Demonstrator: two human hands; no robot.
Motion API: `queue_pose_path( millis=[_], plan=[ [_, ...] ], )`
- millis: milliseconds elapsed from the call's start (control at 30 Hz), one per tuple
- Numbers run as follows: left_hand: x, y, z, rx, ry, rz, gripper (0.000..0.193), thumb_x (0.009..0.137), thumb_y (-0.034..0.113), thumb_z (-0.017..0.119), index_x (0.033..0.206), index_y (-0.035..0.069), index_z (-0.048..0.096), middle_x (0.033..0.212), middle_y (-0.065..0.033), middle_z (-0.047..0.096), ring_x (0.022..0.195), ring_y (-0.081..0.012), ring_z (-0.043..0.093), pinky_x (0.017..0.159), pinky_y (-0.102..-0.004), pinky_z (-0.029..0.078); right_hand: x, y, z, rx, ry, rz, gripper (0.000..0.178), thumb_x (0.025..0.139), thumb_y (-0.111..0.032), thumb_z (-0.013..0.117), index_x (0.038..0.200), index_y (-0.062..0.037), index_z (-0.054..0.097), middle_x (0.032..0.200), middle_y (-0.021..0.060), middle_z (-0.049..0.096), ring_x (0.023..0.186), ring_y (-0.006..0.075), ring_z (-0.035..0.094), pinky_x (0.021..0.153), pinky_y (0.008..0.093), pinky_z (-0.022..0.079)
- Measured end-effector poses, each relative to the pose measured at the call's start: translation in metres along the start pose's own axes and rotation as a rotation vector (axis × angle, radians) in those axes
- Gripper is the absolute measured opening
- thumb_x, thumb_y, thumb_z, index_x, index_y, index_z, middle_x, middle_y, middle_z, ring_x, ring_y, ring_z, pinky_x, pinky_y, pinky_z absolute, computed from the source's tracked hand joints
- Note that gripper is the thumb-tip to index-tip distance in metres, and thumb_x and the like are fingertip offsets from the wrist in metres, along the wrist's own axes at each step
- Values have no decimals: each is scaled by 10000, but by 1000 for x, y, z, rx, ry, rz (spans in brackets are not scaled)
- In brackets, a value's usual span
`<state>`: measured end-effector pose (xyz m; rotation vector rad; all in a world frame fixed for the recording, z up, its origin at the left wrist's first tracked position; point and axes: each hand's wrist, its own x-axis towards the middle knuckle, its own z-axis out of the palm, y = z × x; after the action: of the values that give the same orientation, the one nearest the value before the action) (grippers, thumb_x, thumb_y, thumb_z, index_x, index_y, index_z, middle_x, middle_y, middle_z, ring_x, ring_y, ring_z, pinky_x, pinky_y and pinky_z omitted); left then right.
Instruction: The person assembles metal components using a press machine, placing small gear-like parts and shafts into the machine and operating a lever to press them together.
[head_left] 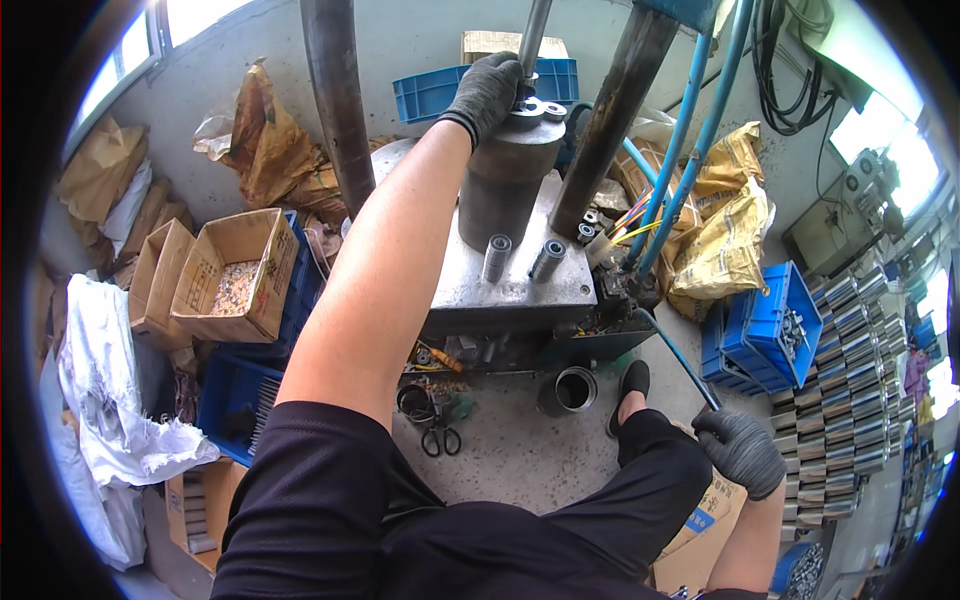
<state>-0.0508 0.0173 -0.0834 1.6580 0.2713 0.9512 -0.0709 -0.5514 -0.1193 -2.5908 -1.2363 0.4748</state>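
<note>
My left hand [485, 98], in a dark grey knit glove, is closed at the top of a thick dark steel cylinder [508, 185], beside the press's vertical steel rod [535, 42]. What its fingers grip is hidden. A metal piece with round holes [540, 108] lies on the cylinder's top. The cylinder stands on a steel press table [460, 285]. Two small ribbed metal sleeves, one at left [496, 258] and one at right [548, 260], stand in front of it. Low at the right, my right hand [742, 455], gloved too, is wrapped round the end of a long lever [680, 358].
Dark steel columns [338, 100] flank the cylinder; blue hoses [690, 140] hang at right. Cardboard boxes [235, 275] and blue crates stand left. A blue bin [770, 325] and stacked metal tubes [840, 390] are at right. Scissors [440, 438] and a metal can [575, 390] are on the floor.
</note>
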Motion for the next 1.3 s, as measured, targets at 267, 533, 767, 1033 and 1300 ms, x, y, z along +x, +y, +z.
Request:
queue_pose_path(
  millis=[267,533,767,1033,1300],
  plan=[
    [4,-5,0,-27,5,-1,303,941,153,477,1033,0,721,862,-101,730,720,-163,679,708,-307,559,0,-1,-1,-25,-5,-14,270,921,-129,659,1134,14,744,1036,235,754,994,403,726,889,456,563],
    [2,-5,3,-36,23,10,293,943,161,492,1011,7,732,818,-105,718,704,-169,671,698,-304,542,-1,-4,0,4,-9,1,261,918,-125,662,1128,3,749,993,230,751,972,412,723,879,446,564],
    [3,-4,4,124,17,78,285,962,168,503,1005,21,744,833,-113,730,725,-186,698,735,-325,566,0,20,8,19,252,-158,277,916,-13,617,1172,15,719,937,152,752,785,256,704,780,374,563],
    [-1,-1,-1,105,12,12,298,958,166,494,1014,24,750,845,-115,738,744,-191,706,749,-330,568,2,8,6,132,173,64,276,922,-133,668,1153,-6,748,1022,237,744,988,402,720,884,446,565],
    [-7,4,-1,119,9,69,298,952,157,487,989,14,747,843,-110,738,722,-180,708,708,-317,583,1,23,12,91,150,-36,269,941,-29,630,1189,40,708,918,142,740,719,189,668,719,334,555]
  ],
)
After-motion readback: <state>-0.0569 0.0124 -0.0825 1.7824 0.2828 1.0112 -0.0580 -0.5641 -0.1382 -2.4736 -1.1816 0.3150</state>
